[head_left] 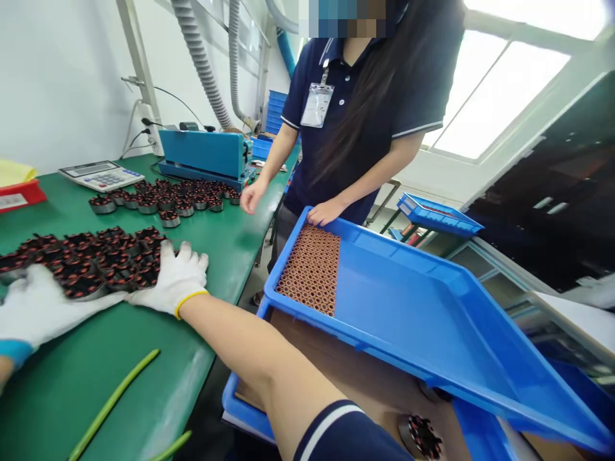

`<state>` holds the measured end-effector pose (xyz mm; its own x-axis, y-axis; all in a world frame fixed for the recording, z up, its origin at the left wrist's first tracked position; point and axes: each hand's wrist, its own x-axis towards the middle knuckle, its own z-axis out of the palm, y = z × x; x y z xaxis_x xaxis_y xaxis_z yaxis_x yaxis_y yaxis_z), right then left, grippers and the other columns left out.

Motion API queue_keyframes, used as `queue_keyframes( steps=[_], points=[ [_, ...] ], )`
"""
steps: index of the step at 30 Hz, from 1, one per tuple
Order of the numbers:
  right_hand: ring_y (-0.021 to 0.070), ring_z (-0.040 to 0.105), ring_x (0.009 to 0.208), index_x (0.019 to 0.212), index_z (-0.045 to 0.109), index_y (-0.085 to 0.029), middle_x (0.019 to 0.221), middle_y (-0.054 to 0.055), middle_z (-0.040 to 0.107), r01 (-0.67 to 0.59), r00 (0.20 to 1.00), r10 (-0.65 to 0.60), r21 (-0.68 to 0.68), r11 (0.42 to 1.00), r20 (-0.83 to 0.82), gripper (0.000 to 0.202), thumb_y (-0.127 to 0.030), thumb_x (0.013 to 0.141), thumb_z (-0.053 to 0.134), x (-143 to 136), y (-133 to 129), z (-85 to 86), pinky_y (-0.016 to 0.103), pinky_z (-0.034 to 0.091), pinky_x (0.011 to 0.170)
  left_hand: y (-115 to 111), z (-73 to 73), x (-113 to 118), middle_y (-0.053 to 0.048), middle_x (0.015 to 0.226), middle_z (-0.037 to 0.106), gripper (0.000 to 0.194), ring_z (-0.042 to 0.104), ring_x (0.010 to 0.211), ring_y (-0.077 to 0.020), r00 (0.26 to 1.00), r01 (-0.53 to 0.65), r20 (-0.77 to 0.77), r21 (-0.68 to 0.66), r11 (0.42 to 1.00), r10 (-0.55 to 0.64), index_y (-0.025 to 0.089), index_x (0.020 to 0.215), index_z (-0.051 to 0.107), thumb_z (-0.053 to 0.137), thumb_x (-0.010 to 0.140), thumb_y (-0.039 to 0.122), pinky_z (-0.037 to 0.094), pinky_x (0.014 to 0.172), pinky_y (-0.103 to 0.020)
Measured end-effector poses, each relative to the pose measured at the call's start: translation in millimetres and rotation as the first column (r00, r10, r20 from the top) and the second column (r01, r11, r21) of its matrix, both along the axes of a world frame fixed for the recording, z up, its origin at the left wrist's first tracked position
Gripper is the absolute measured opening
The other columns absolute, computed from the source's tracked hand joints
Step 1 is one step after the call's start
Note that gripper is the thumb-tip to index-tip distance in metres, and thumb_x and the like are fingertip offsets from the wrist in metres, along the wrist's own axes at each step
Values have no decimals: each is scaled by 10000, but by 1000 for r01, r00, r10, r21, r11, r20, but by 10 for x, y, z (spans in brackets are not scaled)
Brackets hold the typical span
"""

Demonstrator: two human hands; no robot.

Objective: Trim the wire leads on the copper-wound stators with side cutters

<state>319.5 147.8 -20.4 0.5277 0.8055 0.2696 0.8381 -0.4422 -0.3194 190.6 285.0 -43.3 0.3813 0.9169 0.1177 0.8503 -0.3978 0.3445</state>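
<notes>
White gloves cover both hands on the green table (158,384). My left hand (43,310), with a blue cuff, lies along the near edge of a cluster of black-and-copper motor cores (96,262), fingers spread. My right hand (177,278), with a yellow cuff, presses against the cluster's right end, its fingers spread and bent round the outer cores. The thumbs nearly meet in front of the group. Neither hand lifts a core. Behind them sits a second group of cores (168,198).
A person (350,121) stands across, one hand on a blue tray (403,294) holding small copper-coloured rings (312,269). Beneath it, a lower tray holds a loose core (420,437). A calculator (100,176), blue machine (202,153), red bin (22,195) and green strip (115,400) are on the table.
</notes>
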Motion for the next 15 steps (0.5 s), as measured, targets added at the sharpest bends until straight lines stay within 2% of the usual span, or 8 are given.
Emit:
queue_keyframes(
  steps=[1,3,6,10,13,15],
  points=[
    [361,370,1266,1454,174,-196,1439,212,305,23,1000,-23,-7,1000,2,1144,-763,549,584,53,59,-6,600,173,1055,74,1,-74,-266,1469,310,1310,369,1294,-435,998,-43,-36,-7,999,43,93,1446,131,398,479,936,302,1014,-567],
    [374,395,1233,1448,189,-186,1426,230,314,66,998,-66,-6,998,3,1137,-767,555,586,157,189,-23,601,168,1044,166,53,-76,-275,1468,296,1343,354,1306,-438,985,-76,-159,-38,996,69,68,1437,145,436,452,935,313,1035,-515],
    [379,406,1217,1444,215,-163,1412,247,320,96,995,-96,13,995,4,1133,-776,563,577,298,402,-64,569,185,1038,286,139,149,-295,1425,347,1357,350,1310,-420,986,-39,-163,-44,998,31,10,1404,190,461,448,934,281,1060,-506],
    [374,417,1213,1456,222,-152,1402,251,328,124,992,-125,20,992,23,1074,-717,616,582,422,626,-112,532,209,1032,451,134,407,-300,1410,368,1345,342,1306,-419,992,-10,-127,19,1000,12,-27,1407,178,485,487,904,167,1089,-580],
    [376,429,1203,1463,223,-141,1403,254,329,150,988,-151,28,988,33,1062,-681,630,602,454,695,-113,532,209,1029,439,119,455,-295,1346,448,1241,425,1246,-413,997,-40,-63,40,998,43,-8,1383,277,512,523,856,275,1052,-540],
    [393,394,1233,1468,206,-114,1428,276,287,160,985,-161,30,987,57,1083,-678,633,605,445,690,-85,560,174,1034,327,125,408,-289,1275,512,1156,483,1188,-414,998,-55,-25,51,997,56,7,1351,348,506,556,831,361,991,-502]
  ],
)
